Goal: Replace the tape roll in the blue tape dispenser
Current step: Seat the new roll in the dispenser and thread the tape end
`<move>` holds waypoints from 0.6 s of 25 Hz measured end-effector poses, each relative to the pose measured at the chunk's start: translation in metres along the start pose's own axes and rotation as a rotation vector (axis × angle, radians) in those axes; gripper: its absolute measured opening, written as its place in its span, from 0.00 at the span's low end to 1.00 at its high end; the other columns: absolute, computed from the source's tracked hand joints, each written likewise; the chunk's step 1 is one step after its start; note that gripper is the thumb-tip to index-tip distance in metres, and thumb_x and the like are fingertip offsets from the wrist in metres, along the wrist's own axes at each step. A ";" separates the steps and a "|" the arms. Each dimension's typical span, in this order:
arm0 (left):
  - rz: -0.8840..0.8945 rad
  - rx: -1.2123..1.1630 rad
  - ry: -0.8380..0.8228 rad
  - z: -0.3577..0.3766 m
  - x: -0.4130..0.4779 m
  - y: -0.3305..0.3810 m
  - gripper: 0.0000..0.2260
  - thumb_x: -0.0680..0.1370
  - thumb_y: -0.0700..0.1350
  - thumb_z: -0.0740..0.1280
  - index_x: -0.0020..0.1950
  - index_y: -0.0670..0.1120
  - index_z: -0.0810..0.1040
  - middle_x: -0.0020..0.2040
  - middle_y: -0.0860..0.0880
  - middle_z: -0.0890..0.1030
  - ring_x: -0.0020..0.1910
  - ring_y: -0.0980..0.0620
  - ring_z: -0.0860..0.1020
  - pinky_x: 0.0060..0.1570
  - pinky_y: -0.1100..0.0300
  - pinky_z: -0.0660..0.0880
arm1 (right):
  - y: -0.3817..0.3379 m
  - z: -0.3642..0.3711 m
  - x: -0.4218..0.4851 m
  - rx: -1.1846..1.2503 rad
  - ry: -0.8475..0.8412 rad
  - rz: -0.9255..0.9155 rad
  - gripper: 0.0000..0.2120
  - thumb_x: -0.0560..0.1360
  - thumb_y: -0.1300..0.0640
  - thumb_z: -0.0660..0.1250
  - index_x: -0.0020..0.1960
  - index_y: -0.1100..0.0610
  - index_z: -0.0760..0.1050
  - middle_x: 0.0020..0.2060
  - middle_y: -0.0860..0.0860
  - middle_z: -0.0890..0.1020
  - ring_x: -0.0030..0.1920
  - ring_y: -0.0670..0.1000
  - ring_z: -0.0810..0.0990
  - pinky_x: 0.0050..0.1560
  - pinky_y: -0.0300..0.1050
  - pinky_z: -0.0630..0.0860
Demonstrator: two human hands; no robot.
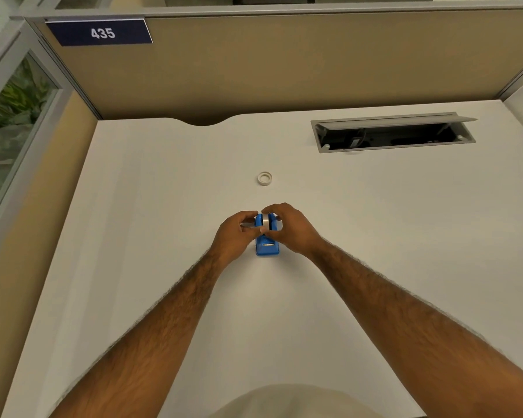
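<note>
A small blue tape dispenser (267, 247) stands on the white desk (163, 206) in the middle of the view, its cutter end towards me. A tape roll (265, 221) sits in its top. My left hand (234, 236) grips the dispenser's left side with curled fingers. My right hand (287, 229) curls over the top and right side, fingertips on the roll. A second, thin tape roll (264, 178) lies flat on the desk a little beyond the hands, apart from them.
An open cable hatch (393, 135) is set into the desk at the back right. A beige partition wall (284, 61) with a "435" sign (101, 33) closes the back. A glass panel (9, 122) stands at the left.
</note>
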State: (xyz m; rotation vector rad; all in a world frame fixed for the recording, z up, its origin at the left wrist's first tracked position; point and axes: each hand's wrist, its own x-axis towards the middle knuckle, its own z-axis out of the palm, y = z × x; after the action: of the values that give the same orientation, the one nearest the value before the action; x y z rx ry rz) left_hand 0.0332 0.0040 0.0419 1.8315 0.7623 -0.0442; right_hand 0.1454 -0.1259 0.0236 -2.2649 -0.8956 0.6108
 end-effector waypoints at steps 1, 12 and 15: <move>0.010 -0.009 0.004 0.002 0.000 0.001 0.24 0.75 0.49 0.73 0.70 0.46 0.74 0.65 0.47 0.79 0.62 0.47 0.78 0.63 0.54 0.74 | 0.001 0.000 -0.001 0.007 0.008 -0.005 0.25 0.71 0.51 0.76 0.66 0.51 0.74 0.61 0.51 0.78 0.52 0.45 0.74 0.52 0.39 0.69; 0.061 0.017 -0.011 0.007 0.015 -0.001 0.24 0.71 0.47 0.77 0.66 0.48 0.78 0.63 0.48 0.79 0.58 0.48 0.79 0.54 0.61 0.72 | -0.003 -0.014 -0.008 0.236 -0.008 0.086 0.26 0.75 0.58 0.70 0.71 0.48 0.69 0.65 0.51 0.76 0.55 0.47 0.78 0.45 0.33 0.73; 0.072 0.016 -0.009 0.008 0.016 -0.002 0.23 0.71 0.47 0.77 0.65 0.48 0.78 0.62 0.48 0.80 0.57 0.48 0.79 0.56 0.58 0.76 | -0.010 -0.012 -0.005 0.284 0.044 0.137 0.19 0.77 0.54 0.69 0.67 0.51 0.73 0.60 0.49 0.79 0.51 0.47 0.79 0.42 0.32 0.73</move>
State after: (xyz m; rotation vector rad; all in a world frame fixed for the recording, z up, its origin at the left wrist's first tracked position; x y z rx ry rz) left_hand 0.0476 0.0049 0.0312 1.8717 0.6908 -0.0121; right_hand 0.1456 -0.1282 0.0399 -2.0838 -0.5935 0.6984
